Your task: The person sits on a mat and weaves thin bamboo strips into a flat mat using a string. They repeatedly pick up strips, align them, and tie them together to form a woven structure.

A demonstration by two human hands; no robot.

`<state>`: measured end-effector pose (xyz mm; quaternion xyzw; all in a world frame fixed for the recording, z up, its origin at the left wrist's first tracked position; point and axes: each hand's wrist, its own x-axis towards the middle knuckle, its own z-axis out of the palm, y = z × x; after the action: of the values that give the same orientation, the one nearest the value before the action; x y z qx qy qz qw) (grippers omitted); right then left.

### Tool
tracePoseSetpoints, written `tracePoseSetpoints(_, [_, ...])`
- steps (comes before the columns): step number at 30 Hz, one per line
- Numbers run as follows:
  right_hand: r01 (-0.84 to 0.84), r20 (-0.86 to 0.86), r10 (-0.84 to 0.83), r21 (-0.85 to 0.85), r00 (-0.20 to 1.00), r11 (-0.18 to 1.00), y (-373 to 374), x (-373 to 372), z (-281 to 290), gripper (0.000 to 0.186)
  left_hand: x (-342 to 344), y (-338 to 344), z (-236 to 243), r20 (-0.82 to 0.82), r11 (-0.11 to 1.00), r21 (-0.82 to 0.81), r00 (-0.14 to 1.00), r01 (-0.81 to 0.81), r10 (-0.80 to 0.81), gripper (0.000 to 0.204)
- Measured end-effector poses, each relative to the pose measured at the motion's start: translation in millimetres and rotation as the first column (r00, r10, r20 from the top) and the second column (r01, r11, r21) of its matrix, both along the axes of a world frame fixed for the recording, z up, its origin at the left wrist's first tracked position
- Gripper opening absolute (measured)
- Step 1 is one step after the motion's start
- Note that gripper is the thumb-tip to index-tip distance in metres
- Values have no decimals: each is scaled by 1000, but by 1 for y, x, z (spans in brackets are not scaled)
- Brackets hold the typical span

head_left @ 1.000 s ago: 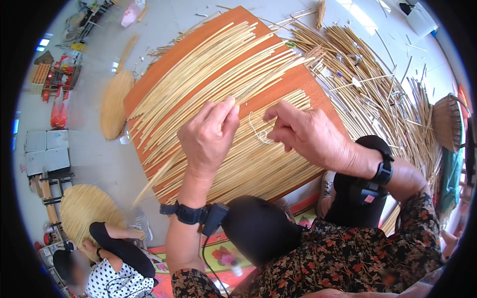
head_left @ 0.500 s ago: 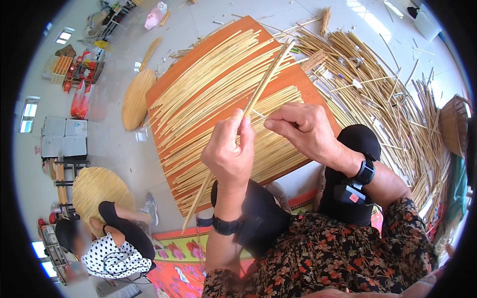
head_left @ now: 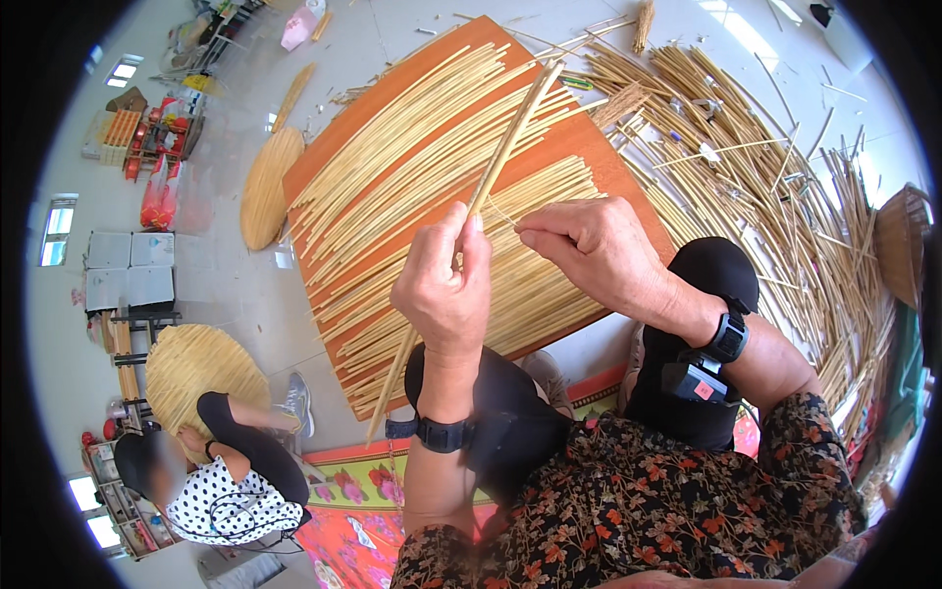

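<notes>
My left hand (head_left: 446, 290) is closed around a long pale bamboo stick (head_left: 510, 142) that slants from lower left to upper right above an orange board (head_left: 599, 157). My right hand (head_left: 594, 250) pinches a thin sliver at the stick's side, just right of my left thumb. Many thin bamboo strips (head_left: 412, 167) lie in rows on the board beneath both hands. Both wrists wear black bands, and my black-clad knees are below the hands.
A loose heap of bamboo sticks (head_left: 775, 187) spreads over the floor at right, beside a woven basket (head_left: 901, 240). Round woven mats (head_left: 196, 368) lie at left. Another person in a dotted top (head_left: 221, 486) sits at lower left. A flowered mat (head_left: 343, 510) lies underfoot.
My left hand has lifted one long stick off the board and raised it. My right hand came in to pinch a sliver on it. The view shifted slightly right.
</notes>
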<state>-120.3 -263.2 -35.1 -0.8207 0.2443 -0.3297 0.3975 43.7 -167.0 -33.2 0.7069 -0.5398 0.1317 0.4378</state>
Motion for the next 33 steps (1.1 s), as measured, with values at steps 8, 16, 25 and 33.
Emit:
tracePoseSetpoints(8, [8, 30, -9, 12, 1000, 1000, 0, 6, -3, 12, 4, -1, -5, -71, 1000, -23, 997, 12, -13, 20])
tracePoseSetpoints(16, [-25, -81, 32, 88, 996, 996, 0, 3, 6, 15, 4, 1, -2, -64, 1000, 3, 998, 8, -8, 21])
tracePoseSetpoints(25, [-41, -110, 54, 110, 993, 993, -1, 2, 7, 16, 4, 0, -3, -53, 1000, -8, 998, 15, -16, 21])
tracePoseSetpoints(33, [-24, -70, 36, 157, 997, 987, 0, 2, 6, 15, 3, 0, -3, 41, 1000, -2, 999, -6, 6, 22])
